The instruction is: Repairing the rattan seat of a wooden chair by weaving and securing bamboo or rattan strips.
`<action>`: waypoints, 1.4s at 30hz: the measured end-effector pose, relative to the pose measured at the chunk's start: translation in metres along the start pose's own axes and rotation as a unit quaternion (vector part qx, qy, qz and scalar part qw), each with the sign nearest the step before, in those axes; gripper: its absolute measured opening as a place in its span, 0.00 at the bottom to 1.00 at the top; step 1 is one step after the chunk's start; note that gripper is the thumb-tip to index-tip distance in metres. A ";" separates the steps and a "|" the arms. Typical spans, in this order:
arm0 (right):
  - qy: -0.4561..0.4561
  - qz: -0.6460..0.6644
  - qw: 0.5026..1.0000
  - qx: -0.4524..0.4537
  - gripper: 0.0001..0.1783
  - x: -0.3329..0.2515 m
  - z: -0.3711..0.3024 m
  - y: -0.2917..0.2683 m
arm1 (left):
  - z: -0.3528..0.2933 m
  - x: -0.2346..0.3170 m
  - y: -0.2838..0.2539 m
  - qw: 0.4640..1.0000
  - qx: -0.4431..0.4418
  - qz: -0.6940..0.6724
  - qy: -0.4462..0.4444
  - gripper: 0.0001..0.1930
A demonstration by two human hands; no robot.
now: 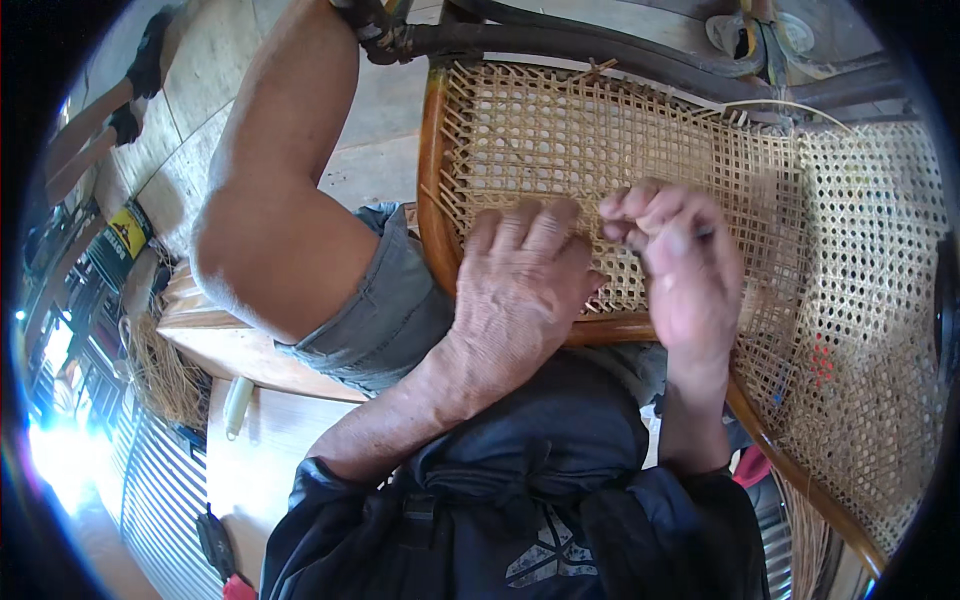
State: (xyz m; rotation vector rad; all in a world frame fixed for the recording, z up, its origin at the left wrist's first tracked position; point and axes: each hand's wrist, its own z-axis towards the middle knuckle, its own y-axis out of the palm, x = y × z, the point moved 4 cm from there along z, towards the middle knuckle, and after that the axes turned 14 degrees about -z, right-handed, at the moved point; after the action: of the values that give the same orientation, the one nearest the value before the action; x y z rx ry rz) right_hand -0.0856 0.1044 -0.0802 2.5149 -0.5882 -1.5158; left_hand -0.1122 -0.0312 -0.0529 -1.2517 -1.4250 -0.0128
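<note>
The cane seat (560, 140) is set in front of the body, edged by a brown frame (432, 150); part of its near half is covered by both hands. The left hand (525, 270) is laid over the seat's near left portion, back upward, fingers bent; its fingertips are partly hidden, so whether anything is gripped cannot be told. The right hand (690, 270) is raised just beside it, over the seat's near edge, fingers curled in and blurred; whether a strand is pinched there cannot be made out. The two hands are held apart.

Loose cane ends are seen along the seat's left side, and a pale strand (790, 103) is arched at its far right corner. To the seat's right, a woven panel (880, 200) is joined on, its outer side cut off by the dark rim. Beyond the seat, dark bars (570, 50) are only partly shown. Well left of the seat, a fibre bundle (170, 375) is seen, its surroundings blurred by glare.
</note>
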 end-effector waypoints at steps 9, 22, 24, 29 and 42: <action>-0.054 0.055 0.978 0.195 0.14 0.019 0.098 -0.027 | -0.009 -0.041 -0.011 0.970 -0.064 -0.099 -0.213 0.12; 0.076 0.026 0.991 0.106 0.16 0.050 0.090 -0.024 | 0.016 -0.043 0.014 0.777 -0.074 -0.594 -0.196 0.10; 0.073 -0.016 0.995 0.063 0.18 0.047 0.088 -0.020 | 0.015 -0.050 0.016 0.870 -0.062 -0.477 -0.110 0.09; 0.053 -0.105 0.992 0.043 0.19 0.045 0.089 -0.019 | 0.016 -0.046 0.022 0.905 -0.017 -0.421 -0.059 0.11; 0.012 0.087 0.996 0.032 0.19 0.034 0.066 -0.014 | 0.010 -0.040 0.015 0.929 -0.061 -0.361 -0.059 0.07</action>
State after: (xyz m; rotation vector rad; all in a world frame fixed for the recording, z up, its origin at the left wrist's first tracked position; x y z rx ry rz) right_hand -0.1263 0.1083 -0.1441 2.4495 -0.8399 -1.4246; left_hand -0.1194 -0.0448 -0.0942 -0.7674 -1.9470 -0.5414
